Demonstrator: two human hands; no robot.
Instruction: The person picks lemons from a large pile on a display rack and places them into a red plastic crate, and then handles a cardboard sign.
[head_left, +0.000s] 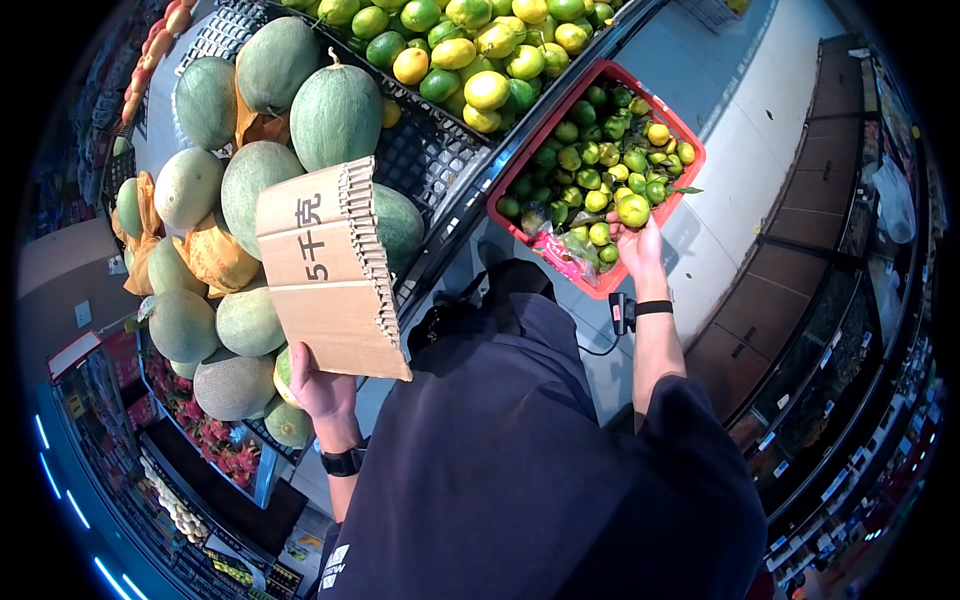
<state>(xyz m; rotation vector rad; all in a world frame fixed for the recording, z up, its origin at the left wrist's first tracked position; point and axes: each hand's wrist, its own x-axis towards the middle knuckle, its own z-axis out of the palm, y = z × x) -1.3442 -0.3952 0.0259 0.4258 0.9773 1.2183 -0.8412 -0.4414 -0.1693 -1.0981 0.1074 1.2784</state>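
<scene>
My left hand (324, 386) grips the lower edge of a torn piece of corrugated cardboard (322, 300) that bears handwriting. The cardboard hangs in front of a heap of green melons. My right hand (637, 251) is at the near right side of a red plastic basket (517, 165), its fingers on a yellow-green citrus fruit (634, 211). Many green and yellow citrus fruits, some leaves and a pink plastic package (559, 257) lie in this basket. Part of the right fingers is hidden by the fruit.
Melons (336, 116) fill the left display, some wrapped in orange paper (217, 255). Beyond them a black crate (427, 154) borders a pile of green and yellow citrus (487, 90). Brown cabinets (780, 292) stand along the right side. Dragon fruit (225, 450) lie at lower left.
</scene>
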